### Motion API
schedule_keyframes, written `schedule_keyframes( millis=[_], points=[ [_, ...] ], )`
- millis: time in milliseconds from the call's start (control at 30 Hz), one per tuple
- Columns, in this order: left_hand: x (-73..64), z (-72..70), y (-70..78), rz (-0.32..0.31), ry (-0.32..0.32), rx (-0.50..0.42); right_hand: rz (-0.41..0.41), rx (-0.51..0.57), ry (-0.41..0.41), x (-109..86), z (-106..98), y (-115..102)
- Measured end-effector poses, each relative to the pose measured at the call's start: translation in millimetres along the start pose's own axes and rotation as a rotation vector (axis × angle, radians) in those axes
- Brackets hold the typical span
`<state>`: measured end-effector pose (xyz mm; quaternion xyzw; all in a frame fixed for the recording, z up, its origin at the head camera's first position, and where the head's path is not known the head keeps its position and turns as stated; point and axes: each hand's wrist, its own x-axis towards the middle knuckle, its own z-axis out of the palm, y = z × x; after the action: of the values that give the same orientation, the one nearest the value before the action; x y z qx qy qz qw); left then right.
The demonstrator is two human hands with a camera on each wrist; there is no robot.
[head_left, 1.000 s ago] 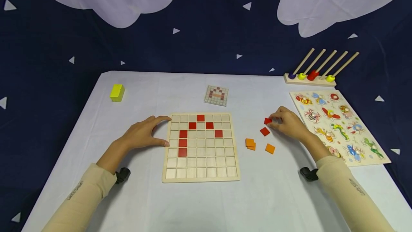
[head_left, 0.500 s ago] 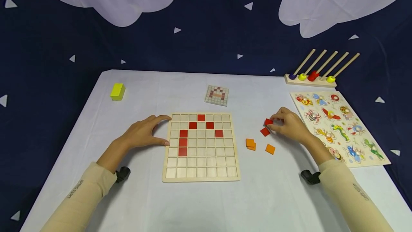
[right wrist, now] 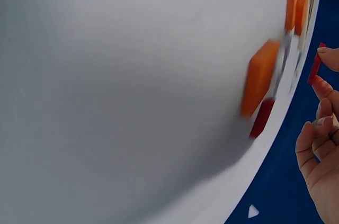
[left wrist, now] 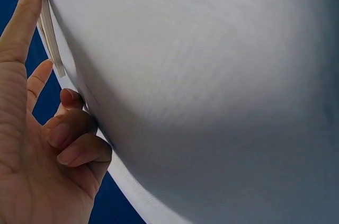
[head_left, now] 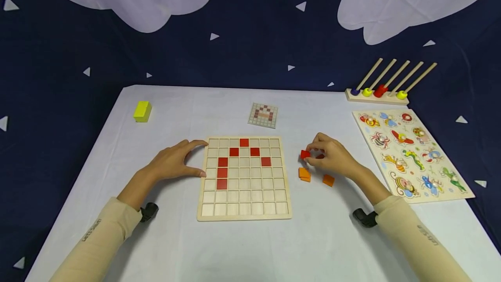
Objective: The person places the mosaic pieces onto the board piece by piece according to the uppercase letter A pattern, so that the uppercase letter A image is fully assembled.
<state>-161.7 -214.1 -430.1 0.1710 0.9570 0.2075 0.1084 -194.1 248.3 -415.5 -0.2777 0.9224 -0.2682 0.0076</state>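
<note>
The left hand (head_left: 170, 162) rests a spread thumb and index finger against the wooden grid board (head_left: 250, 197), at its left edge, presumably to stop it sliding. Just right of the board, a red square tile (head_left: 305, 154) (near two overlapping orange tiles (head_left: 304, 174)) is pinched by the right hand (head_left: 334, 156), well apart from the left, seemingly by opposite edges, which likely leaves its faces free.

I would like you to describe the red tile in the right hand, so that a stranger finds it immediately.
On the white table, find the wooden grid board. Just to its right, the right hand pinches the red tile. Only this one is held: seven other red tiles sit in the board, and another red tile lies on the table.
</note>
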Motion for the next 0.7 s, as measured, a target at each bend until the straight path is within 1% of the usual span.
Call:
schedule_keyframes(
  millis=[267,500,700],
  points=[
    [-0.3,0.6,0.0,0.005,0.004,0.002,-0.024,0.014,-0.077,8.6,10.3,-23.9],
    [-0.4,0.3,0.0,0.004,0.007,-0.001,-0.087,0.016,-0.098,11.7,18.4,-40.2],
    [-0.4,0.2,0.0,0.004,0.004,-0.002,-0.106,0.03,-0.116,13.3,26.0,-54.3]
  ],
)
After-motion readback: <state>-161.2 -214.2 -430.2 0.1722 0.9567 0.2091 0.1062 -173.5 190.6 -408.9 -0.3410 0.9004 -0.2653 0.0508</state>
